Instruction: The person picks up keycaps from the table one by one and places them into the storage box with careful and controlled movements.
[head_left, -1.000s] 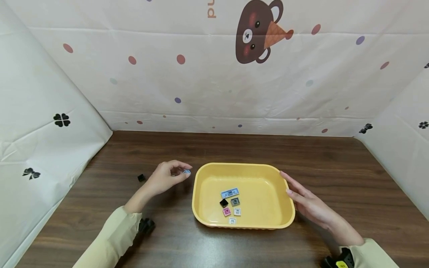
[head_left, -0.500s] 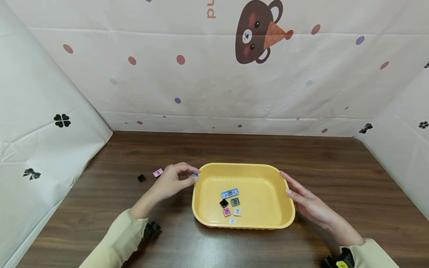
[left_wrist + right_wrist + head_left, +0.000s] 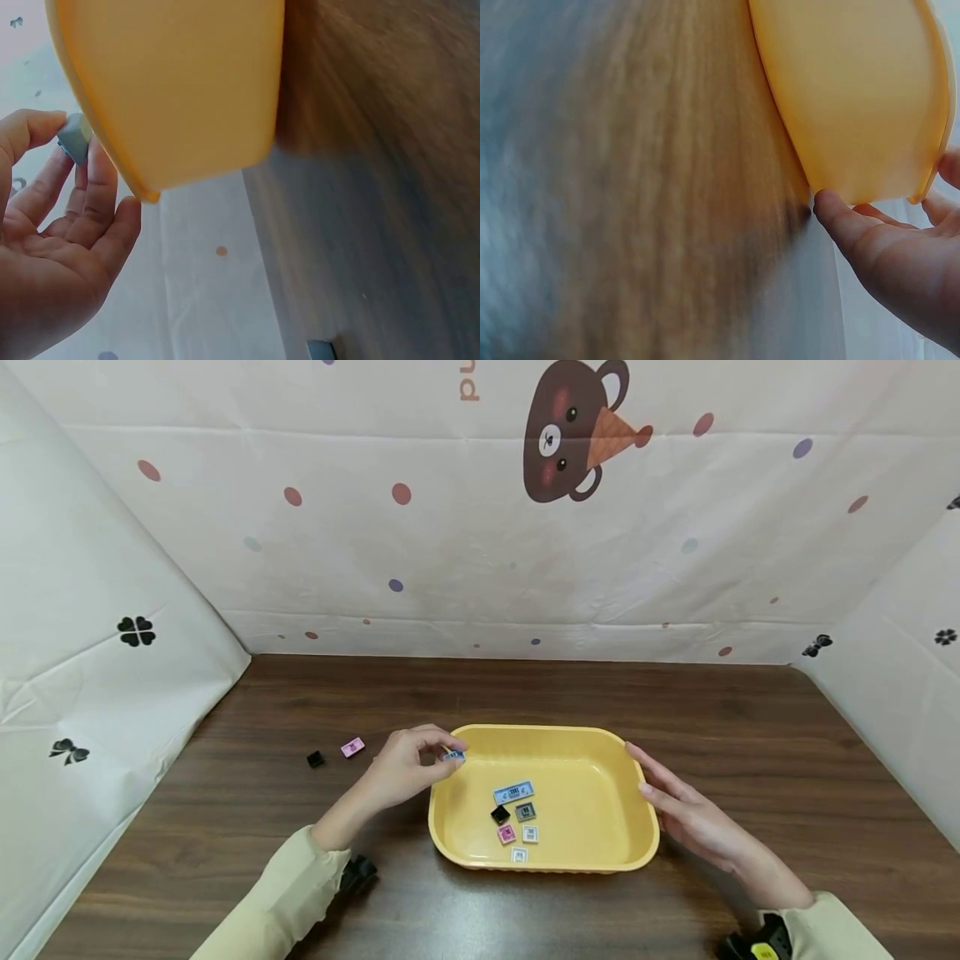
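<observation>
The left hand point(image 3: 411, 764) has its grip pinched on a blue tile point(image 3: 454, 756) at the ten o'clock corner of the tray point(image 3: 600, 810); a light, level pinch clear of the rim should serve best, with the right hand point(image 3: 701, 827), fingers extended and not clamped, steadying the tray near three o'clock. Fingertips cover much of the tile, so its print is unreadable.
</observation>
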Tool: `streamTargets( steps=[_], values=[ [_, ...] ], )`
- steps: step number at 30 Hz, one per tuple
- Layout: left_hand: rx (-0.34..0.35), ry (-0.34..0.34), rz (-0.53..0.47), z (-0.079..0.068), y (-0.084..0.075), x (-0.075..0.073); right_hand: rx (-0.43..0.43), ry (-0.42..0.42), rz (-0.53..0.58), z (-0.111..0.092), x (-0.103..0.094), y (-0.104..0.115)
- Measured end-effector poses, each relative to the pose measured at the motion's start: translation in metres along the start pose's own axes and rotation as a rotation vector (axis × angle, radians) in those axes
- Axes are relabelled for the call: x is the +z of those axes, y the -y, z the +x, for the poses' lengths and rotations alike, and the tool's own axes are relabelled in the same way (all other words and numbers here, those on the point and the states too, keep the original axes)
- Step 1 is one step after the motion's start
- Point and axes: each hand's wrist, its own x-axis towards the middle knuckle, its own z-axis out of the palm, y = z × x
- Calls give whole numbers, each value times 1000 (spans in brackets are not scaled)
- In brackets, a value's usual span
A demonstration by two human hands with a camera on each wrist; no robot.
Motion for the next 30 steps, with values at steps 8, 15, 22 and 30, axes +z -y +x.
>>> streamTargets(
  steps=[8, 15, 22, 30],
  values=[
    [39, 39, 10, 7, -13, 8, 4, -12, -8, 0, 0, 0],
    [78, 81, -40, 12, -17, 19, 8, -22, -15, 0, -1, 0],
    [77, 120, -52, 17, -23, 27, 13, -23, -23, 0, -1, 1],
    [29, 196, -125, 21, -30, 38, 20, -32, -39, 0, -1, 0]
  ],
)
